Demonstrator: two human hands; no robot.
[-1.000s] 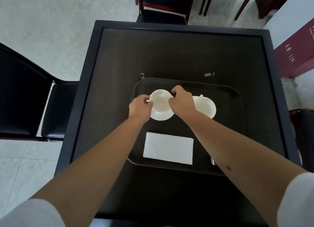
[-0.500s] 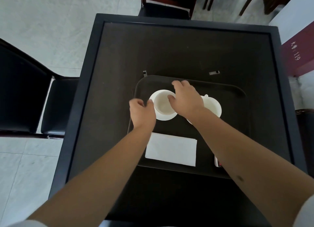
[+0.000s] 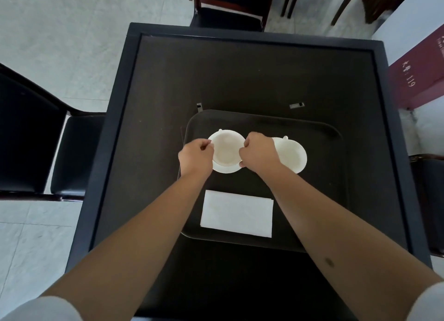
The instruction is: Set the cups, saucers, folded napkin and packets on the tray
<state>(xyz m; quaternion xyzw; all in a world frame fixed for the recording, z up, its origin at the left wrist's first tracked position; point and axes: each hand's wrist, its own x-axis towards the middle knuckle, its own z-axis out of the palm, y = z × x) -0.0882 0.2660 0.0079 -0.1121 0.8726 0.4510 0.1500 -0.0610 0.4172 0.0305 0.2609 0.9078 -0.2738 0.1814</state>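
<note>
A dark tray [image 3: 264, 119] lies on the black table. On it a white cup [image 3: 225, 150] stands on its saucer [image 3: 225, 171], with the small handle pointing away from me. My left hand [image 3: 195, 153] is curled against the cup's left rim. My right hand [image 3: 258, 152] is closed on its right side, thumb at the saucer's edge. A second cup on a saucer [image 3: 292, 156] stands just to the right, partly behind my right hand. A folded white napkin [image 3: 237, 214] lies flat at the tray's near edge. My right forearm covers the tray's near right corner, so no packets show.
Two small grey pieces [image 3: 199, 106] [image 3: 297, 105] lie on the table [image 3: 240, 68] just beyond the tray. Black chairs stand at the left [image 3: 36, 140], at the far side [image 3: 228, 13] and at the right edge. A dark red panel [image 3: 418, 71] is at the right.
The left cup has been turned on its saucer, so the handle went from the left side to the far side. Both hands now close on its sides again.
</note>
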